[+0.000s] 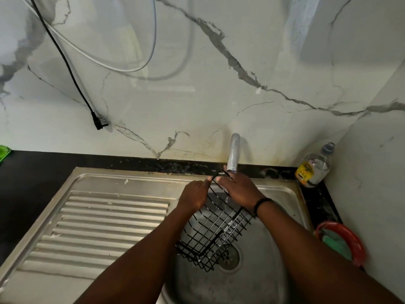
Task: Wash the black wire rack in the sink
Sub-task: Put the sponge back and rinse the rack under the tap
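The black wire rack point(213, 234) is tilted over the steel sink point(271, 255), its lower end near the drain point(230, 256) and its upper end under the tap point(233, 153). A thin stream of water falls from the tap onto the rack. My left hand point(194, 196) grips the rack's upper left edge. My right hand point(240, 189) is closed over the upper right edge just below the spout, with a dark band on its wrist.
A ribbed steel drainboard point(103, 227) lies left of the basin. A clear bottle point(314, 167) stands in the back right corner. A red ring holder with a green sponge point(341, 242) sits at the right. A black plug point(99, 122) and white cable hang on the marble wall.
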